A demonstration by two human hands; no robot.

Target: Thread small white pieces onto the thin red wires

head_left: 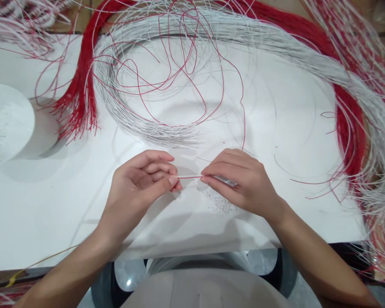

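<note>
My left hand [144, 179] and my right hand [240, 179] meet near the front of a white table [51, 205]. Both pinch the ends of a short stretch of thin red wire [190, 176] held level between them. The fingers of each hand are closed round it. From my right hand a red wire [244, 107] runs up toward the loops behind. A small pile of tiny clear pieces [221, 205] lies on the table just under my right hand.
A thick curved bundle of white wires [141, 124] lies behind the hands, with loose red wires [179, 77] looped over it. Red wire bundles [80, 94] lie at the left and along the right edge [349, 128]. A white round dish [6, 124] stands at the far left.
</note>
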